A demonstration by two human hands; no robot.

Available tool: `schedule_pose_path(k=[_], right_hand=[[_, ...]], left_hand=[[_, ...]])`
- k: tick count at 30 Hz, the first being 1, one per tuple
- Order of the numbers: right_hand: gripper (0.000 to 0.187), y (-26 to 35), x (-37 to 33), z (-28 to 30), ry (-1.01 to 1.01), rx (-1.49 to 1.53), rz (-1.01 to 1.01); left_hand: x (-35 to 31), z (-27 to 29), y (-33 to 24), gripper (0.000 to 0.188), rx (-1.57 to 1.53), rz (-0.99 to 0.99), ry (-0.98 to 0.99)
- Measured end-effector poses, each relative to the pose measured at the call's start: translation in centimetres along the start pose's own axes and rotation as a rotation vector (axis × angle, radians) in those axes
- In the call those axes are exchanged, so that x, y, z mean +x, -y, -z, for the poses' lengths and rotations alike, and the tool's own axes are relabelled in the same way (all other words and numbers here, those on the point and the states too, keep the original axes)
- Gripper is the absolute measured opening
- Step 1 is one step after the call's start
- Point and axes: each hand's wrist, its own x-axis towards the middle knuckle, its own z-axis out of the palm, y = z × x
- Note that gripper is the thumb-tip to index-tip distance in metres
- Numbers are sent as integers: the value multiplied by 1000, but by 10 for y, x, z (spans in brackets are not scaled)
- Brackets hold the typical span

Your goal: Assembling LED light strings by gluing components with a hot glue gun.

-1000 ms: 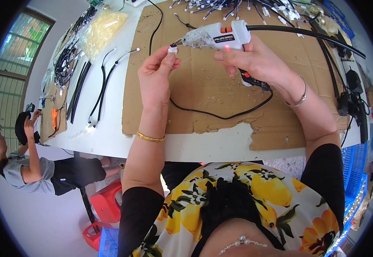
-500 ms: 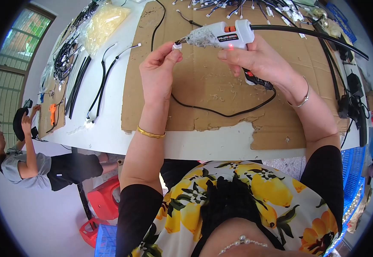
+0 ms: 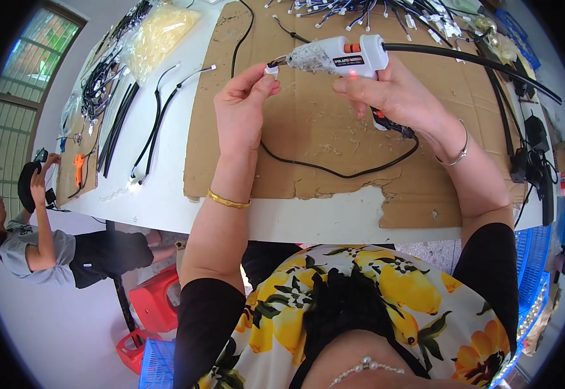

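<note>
Up around 12 o'clock from the middle of the view, a small white connector (image 3: 271,70) sat pinched between the thumb and index finger of the left hand (image 3: 240,110), other fingers curled in behind. That forearm came up from 7 o'clock, nearly straight, with the thumb aimed at about 1. Dark wires (image 3: 276,63) stuck out of the connector right by the nozzle of a white glue gun (image 3: 341,58); couldn't tell if they touched. The right hand (image 3: 402,94) was wrapped around the gun's handle at 1 o'clock, thumb pointing toward 9, elbow bent out near 3 to 4. Most of its fingers were hidden behind the grip, so no clue about the trigger. Below was torn cardboard (image 3: 341,146). Toward 1 o'clock, a cable pile (image 3: 360,10) got cut off by the top edge.
</note>
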Motion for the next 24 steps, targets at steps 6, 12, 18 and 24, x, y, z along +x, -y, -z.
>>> schedule_pose_path(k=[6, 12, 18, 24], right_hand=[[22, 1, 0, 0, 20, -3, -13], [19, 0, 0, 1, 33, 19, -25], [17, 1, 0, 1, 45, 34, -1], [13, 3, -1, -1, 38, 63, -18]], left_hand=[[0, 3, -1, 18, -31, 24, 60], [1, 3, -3, 21, -49, 25, 98], [2, 6, -2, 23, 39, 36, 99], [2, 5, -3, 20, 109, -24, 30]])
